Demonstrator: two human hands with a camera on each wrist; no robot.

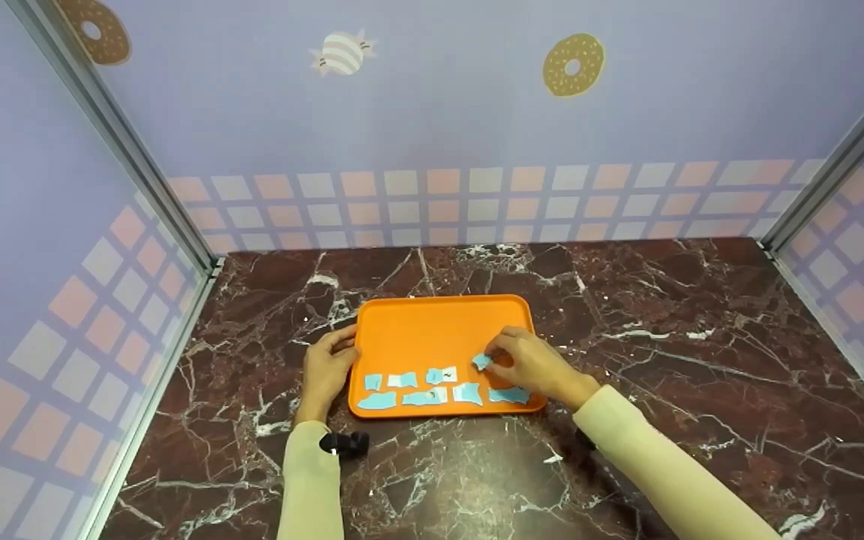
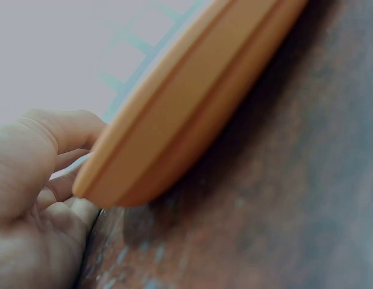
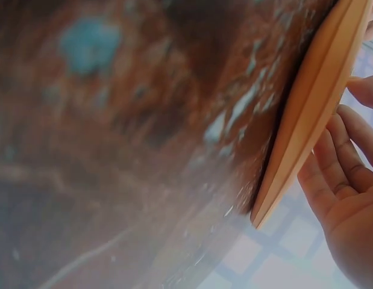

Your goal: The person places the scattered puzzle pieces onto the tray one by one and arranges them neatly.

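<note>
An orange tray [image 1: 432, 322] lies on the marbled table with torn light-blue and white paper pieces along its near side. My left hand [image 1: 329, 367] holds the tray's left edge; in the left wrist view its curled fingers [image 2: 78, 129] meet the rim. Over the tray's right part, my right hand [image 1: 533, 364] pinches a small blue paper scrap [image 1: 481, 362] between thumb and fingers. The scrap is hidden behind the tray's side in the right wrist view. Below that hand lies a wide blue piece [image 1: 509, 395]. A piece with a dark printed mark [image 1: 447, 373] sits left of the scrap.
The pieces form two rough rows, including a blue strip [image 1: 378, 400] at the near left corner. Dark red marbled table [image 1: 664, 360] surrounds the tray. Lilac walls [image 1: 447, 105] with donut and candy pictures stand behind and at both sides.
</note>
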